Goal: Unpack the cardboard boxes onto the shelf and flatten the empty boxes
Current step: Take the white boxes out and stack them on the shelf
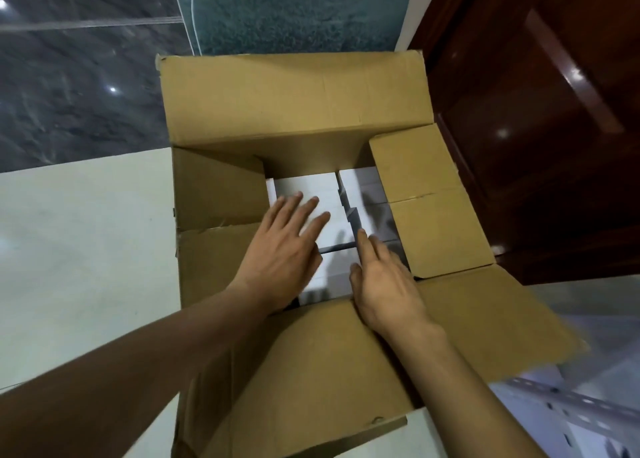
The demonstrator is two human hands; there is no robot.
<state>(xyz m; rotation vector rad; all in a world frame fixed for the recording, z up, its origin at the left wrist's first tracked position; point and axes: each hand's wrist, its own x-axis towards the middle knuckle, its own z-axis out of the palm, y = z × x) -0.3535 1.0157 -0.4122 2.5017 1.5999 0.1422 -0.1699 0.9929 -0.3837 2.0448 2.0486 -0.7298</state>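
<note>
Near right: shelf post (568,400), grey, perforated. Centre: box (294,111), flaps open, on pale floor (86,232). Inside: white packs (308,187), tightly packed. Left hand (284,249) and right hand (384,281), fingers straight, reach in over packs, gripping nothing. Far: teal mat (294,10). Right: dark door (536,111).

- One view only, the camera on my head, so no second view shares anything with it.
- It looks steeply down and forward into the open cardboard box (298,111).
- Close range: my forearms enter from the bottom edge, my left hand (284,246) and right hand (384,281) sit mid-frame.
- Wide-angle lens, edges bend; floor and dark wooden door (540,111) fill the margins.
</note>
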